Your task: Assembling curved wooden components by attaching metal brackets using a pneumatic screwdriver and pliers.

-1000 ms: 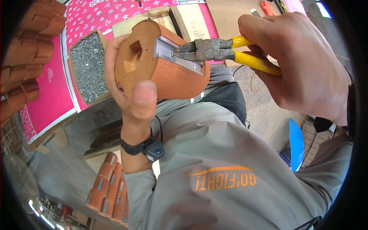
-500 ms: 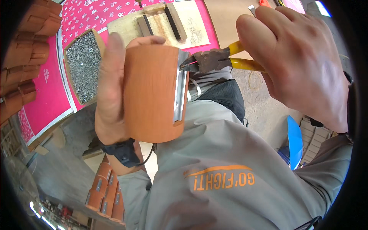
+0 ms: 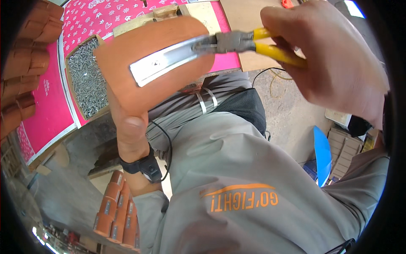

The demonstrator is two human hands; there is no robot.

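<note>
My left hand [image 3: 132, 127] grips an orange-brown curved piece [image 3: 169, 82] from underneath, thumb on its near edge and the other fingers hidden behind it. A shiny metal strip [image 3: 158, 63] with a screw in it lies along the outer face. In my right hand [image 3: 334, 59] are pliers [image 3: 234, 41] with yellow handles, my fingers wrapped round them. The jaws of the pliers reach over the strip's right end; whether they pinch anything there I cannot tell.
Left of the piece, a cardboard box [image 3: 86, 78] full of screws sits on the pink patterned table cover [image 3: 46, 101]. More orange-brown pieces are stacked at the far left [image 3: 38, 61] and lower left [image 3: 116, 211]. Behind the piece lies a wooden board [image 3: 203, 10].
The curved piece has turned from upright to tilted sideways and moved up, so its metal strip now faces me. The pliers have shifted up slightly, staying at the strip's end.
</note>
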